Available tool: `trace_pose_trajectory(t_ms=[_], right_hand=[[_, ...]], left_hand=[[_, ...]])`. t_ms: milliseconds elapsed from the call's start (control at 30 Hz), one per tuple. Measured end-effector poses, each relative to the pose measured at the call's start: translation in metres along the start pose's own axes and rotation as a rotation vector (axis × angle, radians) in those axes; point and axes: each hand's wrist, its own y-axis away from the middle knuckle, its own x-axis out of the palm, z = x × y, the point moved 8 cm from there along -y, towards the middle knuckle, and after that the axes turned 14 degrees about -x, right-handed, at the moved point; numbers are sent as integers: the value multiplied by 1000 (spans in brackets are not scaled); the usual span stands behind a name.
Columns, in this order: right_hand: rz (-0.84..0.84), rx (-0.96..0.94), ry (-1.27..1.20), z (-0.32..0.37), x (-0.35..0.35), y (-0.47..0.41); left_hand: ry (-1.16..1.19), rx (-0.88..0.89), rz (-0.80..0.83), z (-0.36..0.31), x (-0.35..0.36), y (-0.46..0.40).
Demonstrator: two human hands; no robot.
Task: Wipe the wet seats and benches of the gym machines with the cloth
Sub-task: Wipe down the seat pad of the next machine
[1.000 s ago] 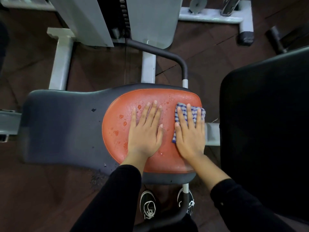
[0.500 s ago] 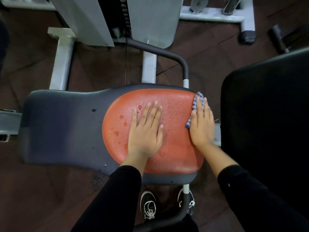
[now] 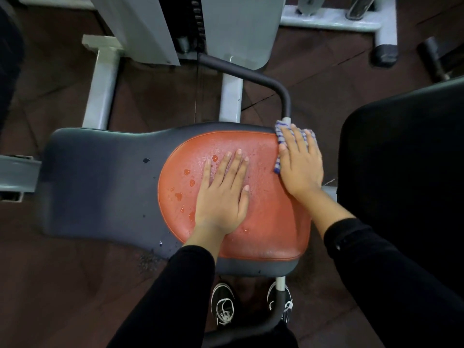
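1. We lay our left hand (image 3: 222,194) flat on the orange seat pad (image 3: 266,229), fingers straight and holding nothing; we judge it braces us while the other hand works.
2. Our right hand (image 3: 300,162) presses the checked cloth (image 3: 279,136) with straight fingers at the pad's far right corner, just beyond and right of the left hand. The cloth shows only at the fingertips and thumb side.
3. Water drops (image 3: 187,172) bead just left of the left hand, so that side looks unwiped.
4. Compared with a second ago, the right hand and cloth have slid from beside the left hand out to the far right edge; the left hand has stayed put.
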Motion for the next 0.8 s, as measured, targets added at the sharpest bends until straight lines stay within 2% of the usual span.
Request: trace_pose_trajectory(t_ms=[100,233,433,600,700,800], right_hand=[[-4,117,-124,-11,6,45],[29,52,-3,19,14,74],[-10,-190,48,49,2,8],[-20,19,-26,34,-6,-24],[-133,-55,41,47,-16,-10],[-133,-113,80,53,-11,1]], left_hand=[[5,-5,0,1,3,0],[3,-4,-6,1,3,0],[-11,-4,-5,0,3,1],[-12,-15,8,2,1,0],[56,-4,12,3,-6,2],[194,-25,-41,18,-26,3]])
